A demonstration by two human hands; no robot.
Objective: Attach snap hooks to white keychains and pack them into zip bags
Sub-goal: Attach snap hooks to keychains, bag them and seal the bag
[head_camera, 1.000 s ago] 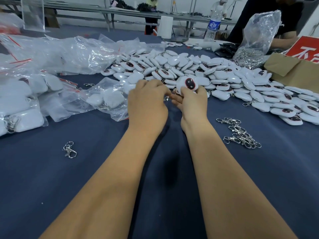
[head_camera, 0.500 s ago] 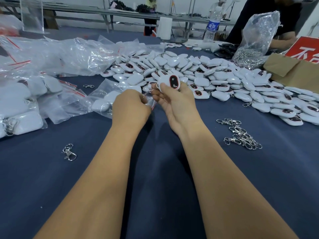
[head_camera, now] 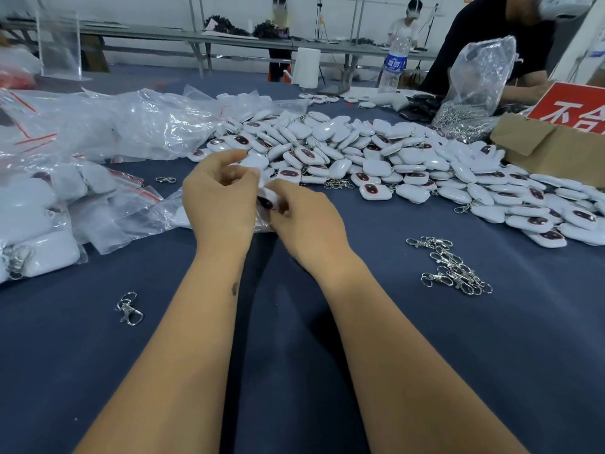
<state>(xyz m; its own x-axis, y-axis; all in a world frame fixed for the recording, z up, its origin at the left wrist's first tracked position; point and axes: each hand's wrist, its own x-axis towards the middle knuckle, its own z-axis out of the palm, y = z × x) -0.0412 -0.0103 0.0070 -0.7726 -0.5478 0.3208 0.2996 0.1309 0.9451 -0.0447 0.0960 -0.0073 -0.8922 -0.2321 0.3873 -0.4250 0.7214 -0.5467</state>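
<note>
While both hands meet mid-bench, left hand [head_camera: 219, 198] pinches the mouth of a clear zip bag [head_camera: 170, 209], fingers curled on the film; right hand [head_camera: 304, 217] grips a white keychain [head_camera: 266, 199] between thumb and fingers, right at the bag opening. Whether its hook is on: hidden by the fingers.

Head view, rest of the scene:
- Far and right: big heap of loose keychains [head_camera: 376, 158] on the blue bench [head_camera: 294, 355], a few with hooks showing, most apparently bare.
- Near right: small cluster of snap hooks [head_camera: 455, 267]; one stray hook [head_camera: 129, 309] near left, another [head_camera: 165, 180] just left of the hands.
- Left edge: packed bags [head_camera: 36, 224] with white pieces inside, plus a pile of empty bags [head_camera: 114, 122] behind.
- Far right: sack of spare hooks [head_camera: 474, 83], cardboard box [head_camera: 550, 149].

Progress call: current step is bagging one unit. Some bags done, but the loose heap dwarfs them, so the job looks early.
</note>
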